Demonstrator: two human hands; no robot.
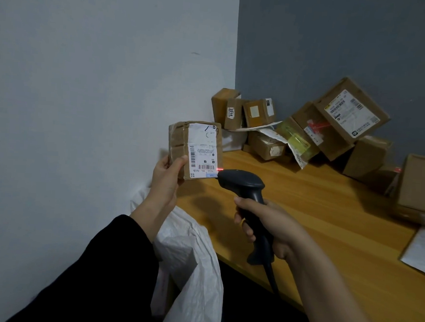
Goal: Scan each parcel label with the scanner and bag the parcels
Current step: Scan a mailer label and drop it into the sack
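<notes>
Nearest to the camera, a white bag (pixel 194 265) hung beside the surface (pixel 328 219), between the two forearms, and its soft, thin material looked crumpled and easy to slide; whether its mouth stood open could not be told. The right hand (pixel 267 227) was closed around the handle of the scanner (pixel 244 188), with the fingers (pixel 244 224) wrapped at the front of the grip, and the cable went down from the handle below the hand. The scanner head pointed to the left, and a small red light showed at its tip, just beside the lower right corner of the label (pixel 203 151). A little further, the left hand (pixel 166 176) held the parcel (pixel 194 149) up in the air, near the white wall and above the edge of the surface, with the label face turned toward the camera. The thumb (pixel 180 162) pressed on the front face at the lower left, touching the edge of the label, and the other fingers were behind the parcel and hidden. The parcel was a small cardboard box covered with tape, so it was probably light and stiff, and a little slippery where the tape was; one hand at the lower corner seemed enough, provided the thumb stayed off the barcode. Far at the back, in the corner, a pile (pixel 309 127) of more boxes lay against the dark wall, some tilted, not yet bagged by the look of it.
</notes>
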